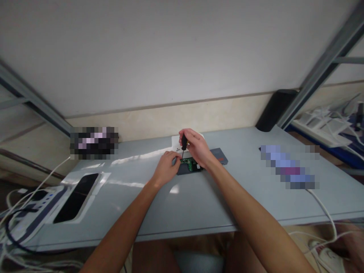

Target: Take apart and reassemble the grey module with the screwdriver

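Screwdriver over circuit board

We are gripping a black screwdriver (pixel 184 142) in our right hand (pixel 197 146), aiming down at the circuit board (pixel 190 165). Our left hand (pixel 167 167) is curling at its left edge; whether it is pinching anything, we cannot tell. Left of the board a phone (pixel 77 198) is lying; behind-right, a black cylinder (pixel 276 110) is standing. The desk (pixel 196 206) is stretching both sides, its front edge running nearer us.
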`<state>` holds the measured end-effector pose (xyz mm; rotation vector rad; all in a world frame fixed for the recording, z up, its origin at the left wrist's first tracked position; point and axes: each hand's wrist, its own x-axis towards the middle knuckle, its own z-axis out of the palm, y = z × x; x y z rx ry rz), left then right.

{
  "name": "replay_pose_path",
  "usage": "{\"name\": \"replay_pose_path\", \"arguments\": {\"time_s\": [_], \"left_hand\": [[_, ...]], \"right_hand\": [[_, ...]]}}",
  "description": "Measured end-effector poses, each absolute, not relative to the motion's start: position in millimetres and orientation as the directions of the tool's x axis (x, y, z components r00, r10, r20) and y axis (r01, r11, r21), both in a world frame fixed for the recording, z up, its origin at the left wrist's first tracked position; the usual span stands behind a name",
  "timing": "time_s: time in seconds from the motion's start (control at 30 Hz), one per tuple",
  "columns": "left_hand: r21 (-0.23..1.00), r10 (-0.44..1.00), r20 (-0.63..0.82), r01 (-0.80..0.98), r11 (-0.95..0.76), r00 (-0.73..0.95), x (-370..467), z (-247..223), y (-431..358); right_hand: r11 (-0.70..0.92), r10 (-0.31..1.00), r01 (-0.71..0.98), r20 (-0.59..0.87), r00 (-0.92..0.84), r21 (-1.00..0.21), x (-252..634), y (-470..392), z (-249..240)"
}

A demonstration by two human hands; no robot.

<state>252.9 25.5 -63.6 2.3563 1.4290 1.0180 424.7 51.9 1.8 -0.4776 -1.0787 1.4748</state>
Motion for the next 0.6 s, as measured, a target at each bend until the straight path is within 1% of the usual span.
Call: {"name": "replay_pose_path", "arguments": {"time_s": [0.17,0.27,0.37,0.47,0.6], "left_hand": [[0.493,0.845,0.441,0.705,-0.51,0.303,253.6,-61.7,24.5],[0.496,0.842,0.441,0.699,-0.516,0.309,253.9,-61.2,24.6],[0.498,0.845,0.438,0.699,-0.513,0.309,253.7,-61.3,25.1],[0.495,0.843,0.439,0.699,-0.515,0.311,253.0,-62.0,25.8],[0.491,0.835,0.454,0.695,-0.525,0.311,252.6,-63.5,26.1]], "right_hand": [[0.131,0.961,-0.553,0.241,-0.132,-0.823,422.1,54.6,-2.6],[0.187,0.953,-0.537,0.284,-0.104,-0.822,421.3,58.6,-5.7],[0.174,0.942,-0.564,0.303,-0.142,-0.807,424.2,58.8,-3.2],[0.114,0.944,-0.558,0.265,-0.197,-0.822,429.1,55.1,2.3],[0.102,0.96,-0.531,0.224,-0.169,-0.841,431.7,51.4,4.8]]}}
